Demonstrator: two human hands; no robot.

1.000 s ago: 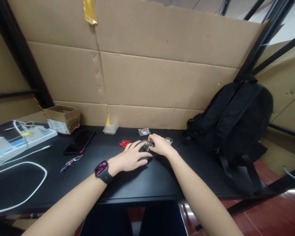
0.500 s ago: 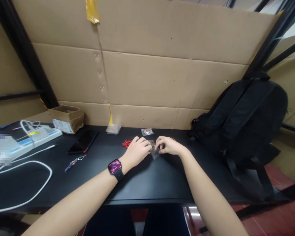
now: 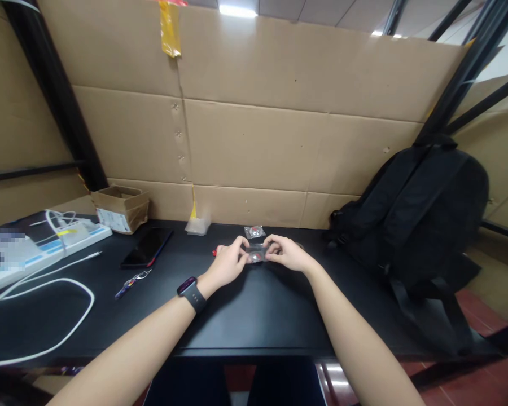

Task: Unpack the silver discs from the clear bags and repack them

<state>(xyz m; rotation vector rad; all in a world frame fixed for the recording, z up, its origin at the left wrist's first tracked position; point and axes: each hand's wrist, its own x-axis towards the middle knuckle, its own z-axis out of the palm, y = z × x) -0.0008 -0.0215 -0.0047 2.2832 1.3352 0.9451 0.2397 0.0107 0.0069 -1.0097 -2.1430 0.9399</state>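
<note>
A small clear plastic bag [image 3: 257, 255] with a red and silvery round item inside is stretched between my two hands above the black table. My left hand [image 3: 230, 260], with a dark watch on the wrist, pinches its left edge. On the opposite edge, my right hand [image 3: 288, 253] has thumb and fingers closed. A second clear bag [image 3: 254, 232] with a similar round item lies just behind. Red cord [image 3: 215, 251] shows a little beside my left hand, which mostly covers it.
To the left lie a phone [image 3: 147, 248], a keychain [image 3: 132, 283], a white power strip [image 3: 55, 246] with cables, and an open cardboard box [image 3: 122, 207]. A stack of clear bags [image 3: 198, 225] sits by the cardboard wall. A black backpack [image 3: 432, 208] stands at right.
My hands have spread slightly, and the bag between them now lies flatter, its round item showing. My left hand has turned and covers more of the red cord. The view has tilted up slightly.
</note>
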